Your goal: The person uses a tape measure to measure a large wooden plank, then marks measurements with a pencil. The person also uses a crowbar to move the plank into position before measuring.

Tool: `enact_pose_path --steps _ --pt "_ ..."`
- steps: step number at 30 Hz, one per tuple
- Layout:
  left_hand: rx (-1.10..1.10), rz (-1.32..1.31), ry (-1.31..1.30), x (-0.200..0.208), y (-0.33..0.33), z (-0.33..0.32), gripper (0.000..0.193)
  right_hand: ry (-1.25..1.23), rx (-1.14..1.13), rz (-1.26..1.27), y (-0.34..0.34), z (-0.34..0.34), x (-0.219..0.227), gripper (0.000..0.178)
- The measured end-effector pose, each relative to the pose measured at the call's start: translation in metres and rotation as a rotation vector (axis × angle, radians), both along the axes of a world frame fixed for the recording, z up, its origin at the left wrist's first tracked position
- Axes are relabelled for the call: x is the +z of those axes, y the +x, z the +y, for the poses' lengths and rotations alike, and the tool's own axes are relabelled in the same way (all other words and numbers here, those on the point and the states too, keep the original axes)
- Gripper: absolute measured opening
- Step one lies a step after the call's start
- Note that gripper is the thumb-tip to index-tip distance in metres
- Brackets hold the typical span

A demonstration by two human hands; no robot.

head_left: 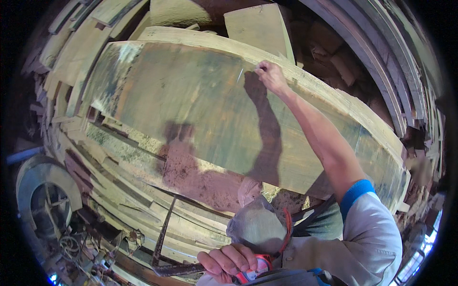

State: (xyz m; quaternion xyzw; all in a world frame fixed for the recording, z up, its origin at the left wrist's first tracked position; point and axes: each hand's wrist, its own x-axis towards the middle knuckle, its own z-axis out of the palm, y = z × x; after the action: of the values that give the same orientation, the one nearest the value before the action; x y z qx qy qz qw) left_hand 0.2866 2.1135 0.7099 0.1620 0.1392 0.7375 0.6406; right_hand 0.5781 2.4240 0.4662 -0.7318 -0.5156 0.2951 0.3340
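Marking the plank (210, 109) near its far edge, the right hand (270, 75) pinches a thin marker (240, 75) best kept steady, while the left hand (228, 262) grips a metal square (164, 243).

Head-worn fisheye, steeply downward, close over plank (229, 114)

Right arm extended up and away, elbow nearly straight, sleeve with blue cuff ending above the elbow, forearm bare. Right hand (270, 75) at full reach, fingertips pinched together, wrist slightly bent. Left hand (228, 261) low near the body, fingers curled in a closed grip, knuckles upward.
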Motion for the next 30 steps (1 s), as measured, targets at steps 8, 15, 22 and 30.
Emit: enact_pose_path --steps 8,15,22,30 --pt "-0.122 -0.011 -0.337 -0.006 -0.044 0.034 0.024 0.081 -0.010 -0.293 -0.014 0.051 -0.028 0.017" --pt "-0.217 -0.173 -0.174 -0.027 -0.054 0.058 0.024 0.099 -0.023 -0.299 -0.013 0.056 -0.039 0.017" --pt "-0.137 -0.185 -0.244 -0.011 -0.040 0.048 0.026 0.203 0.101 -0.209 -0.078 -0.024 -0.040 0.009" --pt "-0.116 -0.083 0.003 -0.023 -0.043 0.025 0.020 0.124 0.732 0.180 -0.219 -0.210 -0.019 0.016"
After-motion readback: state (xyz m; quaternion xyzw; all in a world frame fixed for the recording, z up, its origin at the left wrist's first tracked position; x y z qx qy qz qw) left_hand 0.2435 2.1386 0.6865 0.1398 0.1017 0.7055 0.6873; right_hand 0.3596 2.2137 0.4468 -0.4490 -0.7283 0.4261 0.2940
